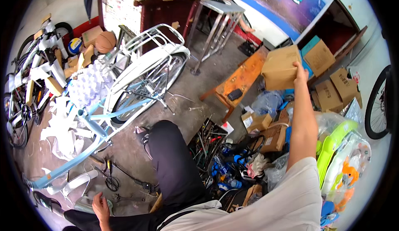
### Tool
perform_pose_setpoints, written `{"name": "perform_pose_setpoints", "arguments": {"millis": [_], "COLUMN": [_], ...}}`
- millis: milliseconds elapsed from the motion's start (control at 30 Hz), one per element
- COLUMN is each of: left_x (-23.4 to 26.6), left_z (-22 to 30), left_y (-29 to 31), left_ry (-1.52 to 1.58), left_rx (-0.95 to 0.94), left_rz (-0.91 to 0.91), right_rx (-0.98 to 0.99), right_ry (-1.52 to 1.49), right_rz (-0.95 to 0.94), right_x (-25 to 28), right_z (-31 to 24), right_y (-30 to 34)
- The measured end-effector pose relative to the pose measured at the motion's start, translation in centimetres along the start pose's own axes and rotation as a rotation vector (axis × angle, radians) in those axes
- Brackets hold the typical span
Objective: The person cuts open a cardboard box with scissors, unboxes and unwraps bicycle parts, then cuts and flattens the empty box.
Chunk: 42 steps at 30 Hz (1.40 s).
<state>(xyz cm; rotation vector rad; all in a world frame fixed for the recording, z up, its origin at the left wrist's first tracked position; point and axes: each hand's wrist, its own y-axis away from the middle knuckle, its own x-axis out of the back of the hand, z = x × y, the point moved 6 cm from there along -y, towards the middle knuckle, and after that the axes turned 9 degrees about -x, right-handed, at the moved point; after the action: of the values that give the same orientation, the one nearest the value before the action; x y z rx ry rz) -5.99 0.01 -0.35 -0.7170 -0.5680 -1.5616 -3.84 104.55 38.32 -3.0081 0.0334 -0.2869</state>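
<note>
My right arm reaches out to the far right, and my right hand [300, 74] grips the right edge of a brown cardboard box [280, 66], its fingers partly hidden behind it. The box is at the far end of an orange-brown wooden bench [245, 75]; whether it rests there or is lifted, I cannot tell. My left hand [101, 208] is low on the left by my bent leg, fingers loosely apart and holding nothing. Beside it are a greyish-green piece [85, 205] and a wrench [126, 198]. A light blue bicycle frame [93, 125] lies on the floor ahead of that hand.
A black phone-like object [235, 94] lies on the bench. Tools fill a dark tray [208, 137] beside my knee. More cartons [319, 58] and plastic bags [268, 103] crowd the right. Scissors [112, 183] lie on the floor. A metal stool [220, 7] stands ahead, near another person's limb.
</note>
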Motion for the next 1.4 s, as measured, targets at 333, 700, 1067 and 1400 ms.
{"name": "perform_pose_setpoints", "arguments": {"millis": [333,700,1067,1400], "left_x": [4.6,3.1,-16.4,-20.3], "left_z": [6.6,12.9,0.1,-7.7], "left_y": [2.9,0.2,5.3,-0.3], "left_ry": [0.325,1.249,1.314,1.344], "left_rx": [-0.006,0.179,1.247,0.908], "left_rz": [0.183,0.391,0.168,0.34], "right_rx": [0.074,-0.526,0.004,0.799], "right_ry": [-0.861,-0.294,0.586,0.605], "right_rz": [-0.934,-1.748,-1.977,-1.678], "right_x": [-6.3,-11.5,-12.8,-9.6], "right_z": [-12.3,6.0,23.9,29.6], "right_y": [26.8,61.0,76.6,82.2]}}
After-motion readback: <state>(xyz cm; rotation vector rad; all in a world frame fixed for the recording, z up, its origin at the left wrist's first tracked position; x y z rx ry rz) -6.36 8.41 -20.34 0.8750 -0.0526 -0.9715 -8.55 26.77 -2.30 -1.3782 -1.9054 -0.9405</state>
